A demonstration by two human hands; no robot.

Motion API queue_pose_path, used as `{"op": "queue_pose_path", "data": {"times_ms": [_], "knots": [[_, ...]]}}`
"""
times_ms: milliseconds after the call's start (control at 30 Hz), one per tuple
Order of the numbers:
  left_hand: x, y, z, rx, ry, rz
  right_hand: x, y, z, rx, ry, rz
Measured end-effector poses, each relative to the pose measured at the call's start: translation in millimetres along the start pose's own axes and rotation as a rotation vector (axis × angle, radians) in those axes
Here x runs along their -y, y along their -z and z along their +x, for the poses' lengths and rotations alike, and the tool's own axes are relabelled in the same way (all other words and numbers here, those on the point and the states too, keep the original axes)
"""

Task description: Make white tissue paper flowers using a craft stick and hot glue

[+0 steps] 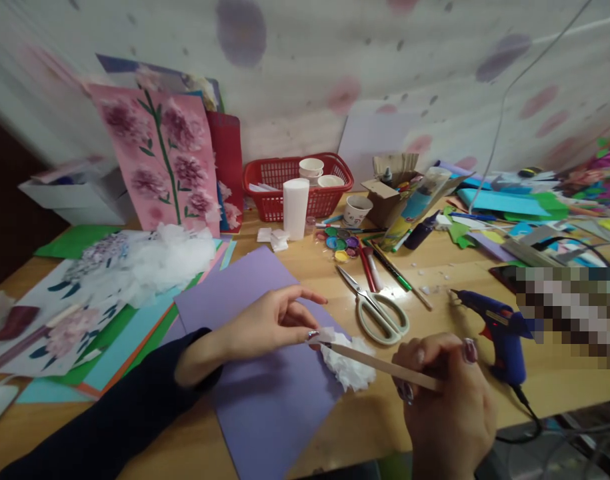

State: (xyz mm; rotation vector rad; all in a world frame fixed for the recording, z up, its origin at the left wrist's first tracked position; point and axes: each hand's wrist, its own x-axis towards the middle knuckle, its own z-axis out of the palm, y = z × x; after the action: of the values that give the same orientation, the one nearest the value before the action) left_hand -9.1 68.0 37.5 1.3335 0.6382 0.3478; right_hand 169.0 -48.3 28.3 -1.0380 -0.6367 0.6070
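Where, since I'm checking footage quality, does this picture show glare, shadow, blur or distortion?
Head view: pale glare on the table beside the green pen; head view: soft shadow below the left hand on the purple paper; head view: softness and wide-angle skew at the white box, plus a pixelated patch at right.

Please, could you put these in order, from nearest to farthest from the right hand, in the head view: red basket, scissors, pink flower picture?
From the right hand:
1. Scissors: ahead of the hand, to its left.
2. Red basket: farther back, more to the left.
3. Pink flower picture: upright, left of the basket.
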Motion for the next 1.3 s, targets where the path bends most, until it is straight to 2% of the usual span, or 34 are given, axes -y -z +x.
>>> {"op": "queue_pose_path", "data": {"times_ms": [300, 500, 833, 1133, 1300], "knots": [[-1.8, -1.5, -3.2, 0.020, 0.010, -0.017, -2.0, 4.1, -1.1, -0.015, 0.013, -0.022], [-2.5, -1.7, -4.5, 0.041, -0.002, -0.037, -0.8, 11.9, 1.1, -0.149, 0.035, -0.009], [4.4, -7.5, -6.8, 0.058, 0.009, 0.019, -2.3, 9.1, -3.9, -0.061, -0.046, 0.060], [-2.0, -10.8, -9.8, 0.098, 0.027, -0.020, -3.1, 10.4, -3.5, -0.058, 0.043, -0.030], [-4.1, -12.8, -7.8, 0.021, 0.103, -0.037, -4.1, 15.2, -2.0, 0.009, 0.100, -0.066]]}}
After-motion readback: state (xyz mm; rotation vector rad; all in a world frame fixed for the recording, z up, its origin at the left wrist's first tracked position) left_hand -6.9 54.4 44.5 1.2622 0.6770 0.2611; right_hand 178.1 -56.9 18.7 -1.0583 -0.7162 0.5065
